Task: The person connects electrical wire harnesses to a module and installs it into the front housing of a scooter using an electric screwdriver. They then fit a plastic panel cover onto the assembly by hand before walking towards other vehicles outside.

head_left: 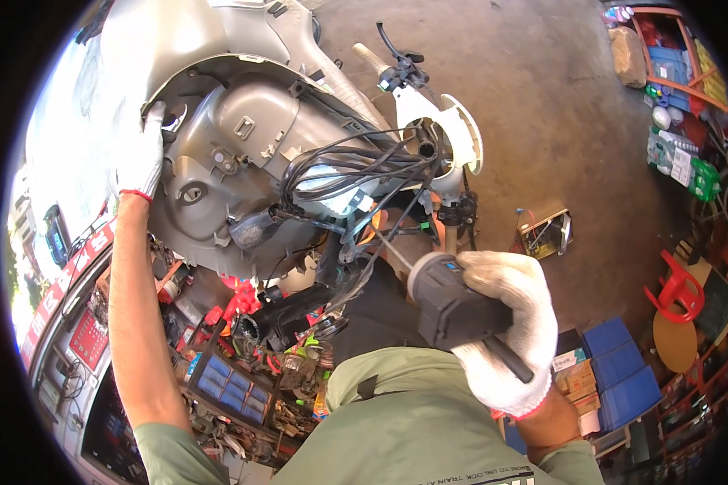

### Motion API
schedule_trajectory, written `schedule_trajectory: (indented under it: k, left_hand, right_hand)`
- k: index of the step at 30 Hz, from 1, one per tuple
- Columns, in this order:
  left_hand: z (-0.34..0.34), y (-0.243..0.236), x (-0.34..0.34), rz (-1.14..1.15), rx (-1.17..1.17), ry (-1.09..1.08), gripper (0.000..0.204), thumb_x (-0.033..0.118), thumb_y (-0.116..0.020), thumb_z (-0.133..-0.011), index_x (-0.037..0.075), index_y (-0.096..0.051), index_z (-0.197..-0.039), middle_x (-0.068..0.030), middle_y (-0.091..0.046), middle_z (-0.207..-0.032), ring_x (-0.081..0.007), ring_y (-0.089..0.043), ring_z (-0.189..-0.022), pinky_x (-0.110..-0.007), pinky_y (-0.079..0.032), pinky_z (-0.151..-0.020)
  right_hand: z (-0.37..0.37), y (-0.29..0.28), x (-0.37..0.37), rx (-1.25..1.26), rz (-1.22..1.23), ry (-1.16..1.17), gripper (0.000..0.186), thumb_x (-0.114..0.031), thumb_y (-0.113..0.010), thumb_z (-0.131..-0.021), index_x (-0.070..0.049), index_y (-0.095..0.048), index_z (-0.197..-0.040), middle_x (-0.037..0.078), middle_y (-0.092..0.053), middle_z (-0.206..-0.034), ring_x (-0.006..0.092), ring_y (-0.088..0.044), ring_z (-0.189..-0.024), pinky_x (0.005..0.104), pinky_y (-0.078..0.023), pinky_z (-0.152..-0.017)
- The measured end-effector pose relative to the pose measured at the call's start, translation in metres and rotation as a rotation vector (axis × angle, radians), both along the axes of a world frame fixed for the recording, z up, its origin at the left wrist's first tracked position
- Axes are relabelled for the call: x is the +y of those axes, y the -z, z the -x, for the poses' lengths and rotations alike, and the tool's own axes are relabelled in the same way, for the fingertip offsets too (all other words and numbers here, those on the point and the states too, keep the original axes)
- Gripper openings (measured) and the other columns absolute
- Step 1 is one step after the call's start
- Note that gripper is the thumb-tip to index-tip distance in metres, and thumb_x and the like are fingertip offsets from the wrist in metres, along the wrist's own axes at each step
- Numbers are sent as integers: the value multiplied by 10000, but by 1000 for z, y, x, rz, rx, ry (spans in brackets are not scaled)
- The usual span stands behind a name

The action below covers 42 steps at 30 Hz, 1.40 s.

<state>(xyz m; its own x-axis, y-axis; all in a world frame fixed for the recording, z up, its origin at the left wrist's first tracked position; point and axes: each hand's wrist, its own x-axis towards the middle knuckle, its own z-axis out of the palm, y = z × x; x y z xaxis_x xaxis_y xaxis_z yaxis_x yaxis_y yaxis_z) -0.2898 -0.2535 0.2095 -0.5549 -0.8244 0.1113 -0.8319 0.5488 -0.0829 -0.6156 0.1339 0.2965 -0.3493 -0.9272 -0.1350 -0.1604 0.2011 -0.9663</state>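
Note:
A large grey plastic scooter body panel (267, 121), its hollow inner side toward me, fills the upper left. My left hand (143, 153), in a white glove with a red cuff, grips its left rim; some fingers are hidden. My right hand (510, 323), gloved too, is closed round a black power driver (461, 311). The driver's long thin bit (394, 249) points up and left toward the scooter's frame and wires. A thick bundle of black cables (356, 174) hangs over the panel beside the bare handlebar (412, 73) and the white headstock cover (461, 133).
Below the panel lie tools and parts around a blue compartment tray (233, 390). On the floor at right sits a small frame-like part (546, 233). Farther right are a red plastic stool (678, 289), blue boxes (619, 372), cartons (578, 380) and a loaded shelf (675, 61).

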Motion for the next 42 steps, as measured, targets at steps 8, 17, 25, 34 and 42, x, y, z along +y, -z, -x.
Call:
schedule_trajectory:
  k: [8, 17, 25, 34, 42]
  left_hand:
    - [1, 1, 0, -104, 10, -61, 419, 356, -569, -1025, 1, -647, -1234, -200, -674, -1159, -348, -617, -1115, -413, -440, -1010]
    - [1, 3, 2, -314, 116, -222, 469, 383, -523, -1048, 11, -629, -1313, -201, -679, -1211, -320, -635, -1096, -379, -452, -996]
    - [-4, 7, -2, -360, 197, -239, 450, 335, -542, -1044, -25, -630, -1299, -192, -695, -1225, -297, -635, -1129, -357, -445, -1022]
    - [-7, 12, -6, -463, 280, -334, 471, 358, -533, -1050, -15, -616, -1325, -181, -688, -1244, -270, -621, -1149, -343, -427, -1037]
    - [-10, 14, -11, -434, 239, -329, 490, 396, -547, -1042, -5, -628, -1312, -152, -702, -1196, -233, -634, -1074, -332, -450, -990]
  right_hand:
    - [-25, 52, -1, 18, 9, 16, 570, 2, -816, -696, -21, -599, -1223, 172, -646, -1166, 346, -644, -1088, 390, -551, -926]
    - [-58, 107, 4, -5, 7, 84, 550, 23, -801, -733, -19, -581, -1236, 183, -632, -1179, 352, -658, -1057, 374, -562, -889]
    - [-76, 133, -1, -1, -39, 125, 581, 62, -798, -708, -19, -571, -1236, 181, -613, -1169, 355, -655, -1055, 379, -557, -906]
    - [-78, 131, 1, 42, -53, 139, 565, 52, -797, -705, -32, -579, -1219, 175, -611, -1159, 350, -661, -1034, 366, -566, -888]
    - [-83, 123, 0, 74, -149, 137, 538, 30, -793, -723, -35, -571, -1209, 169, -585, -1109, 345, -675, -942, 370, -582, -788]
